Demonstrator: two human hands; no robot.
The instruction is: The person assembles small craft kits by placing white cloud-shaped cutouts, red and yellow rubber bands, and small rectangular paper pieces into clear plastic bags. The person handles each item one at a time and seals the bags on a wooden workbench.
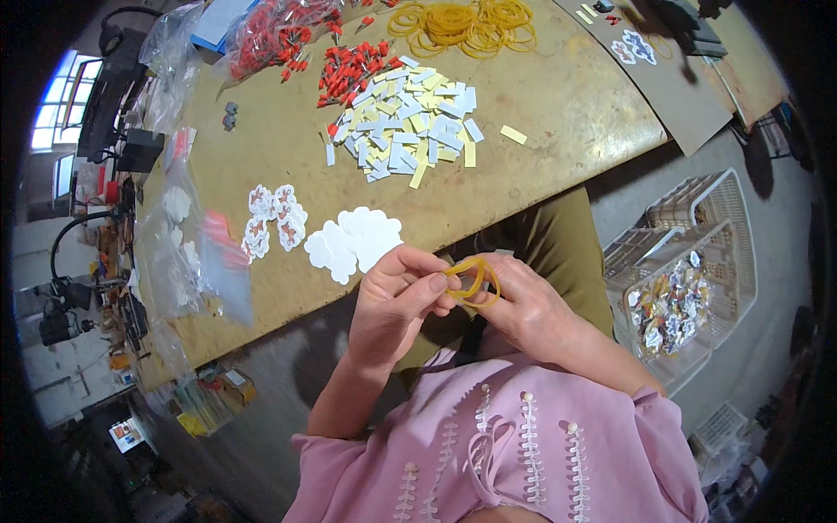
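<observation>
My left hand (pixel 403 295) is closed in a pinch, thumb against fingers, on a yellow rubber band (pixel 478 264). The band hangs in loops between both hands, over my lap just off the table's near edge. Closed around the other side of the loops is my right hand (pixel 526 307), its fingertips partly hidden. Nearest to the left hand, a stack of white cloud-shaped cards (pixel 356 241) lies at the table edge. Small printed cut-outs with white borders (pixel 289 217) sit to its left. At the back is a heap of yellow rubber bands (pixel 462 28).
Mid-table holds a pile of white and pale yellow strips (pixel 405 122) beside small red-headed pieces (pixel 353 70). Clear plastic bags (pixel 222 261) line the left side. White plastic baskets (pixel 689 227) with printed pieces stand on the floor at right.
</observation>
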